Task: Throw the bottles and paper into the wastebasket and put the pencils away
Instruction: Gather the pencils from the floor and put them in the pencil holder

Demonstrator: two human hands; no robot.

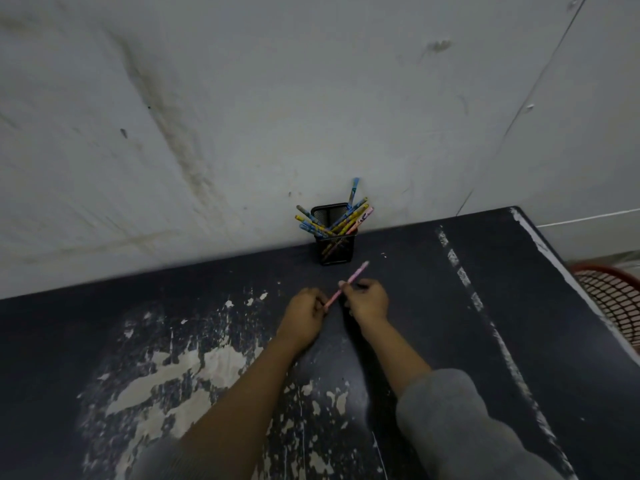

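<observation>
Pencils [337, 221] already fill the black mesh holder [333, 249] standing against the wall, beyond and slightly left of the grip. One pink pencil [346, 287] remains out, held between both hands just above the dark, paint-chipped table [485, 341]. The left hand [306, 311] pinches its near end, while the right hand [367, 299] closes thumb and fingers on the shaft a little farther up, so the free tip angles up and away toward the holder. No bottles or paper show on the table; the red wire wastebasket [616, 299] sits off to the right of the grip, past the table edge.

To finish well, I would let the left hand release, carry the pencil forward with the right, tilt it nearer upright, and aim the tip at the open gap among the crossed pencils. Lowering it gently should keep the light holder from tipping.
</observation>
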